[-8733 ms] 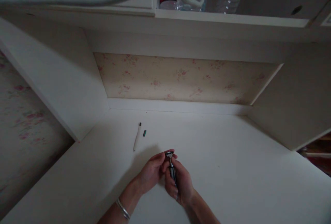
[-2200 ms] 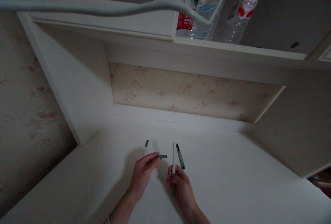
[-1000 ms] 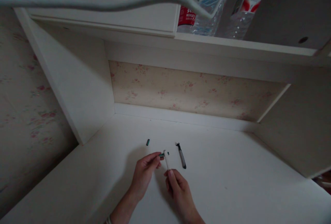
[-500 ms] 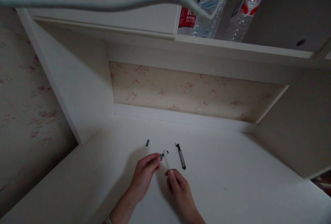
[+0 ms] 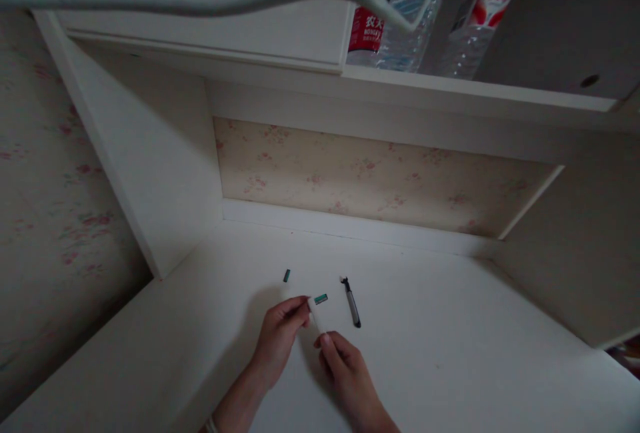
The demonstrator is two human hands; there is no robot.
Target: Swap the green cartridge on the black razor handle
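Note:
My left hand (image 5: 281, 331) is closed in a pinch at the end of a small green-and-black razor cartridge (image 5: 321, 299). My right hand (image 5: 344, 361) grips the lower end of a thin white stick (image 5: 317, 317), held upright at a slant. The stick's top crosses in front of the cartridge beside my left fingertips, and hides part of it; whether they touch I cannot tell. A second green cartridge (image 5: 287, 275) lies on the desk beyond my left hand. To the right of the stick rests a grey-and-black razor handle (image 5: 352, 303) without a cartridge on its forked end.
The white desk (image 5: 440, 313) ends at a low back ledge below floral wallpaper. White panels (image 5: 150, 153) stand at both sides. Overhead, a shelf holds several plastic bottles (image 5: 480, 16), and a pale bent rod or cable (image 5: 215, 5) crosses in front of it.
The white stick's top has shifted left toward my left fingertips, and my right hand has moved slightly left and down. More of the held cartridge now shows to the right of the stick.

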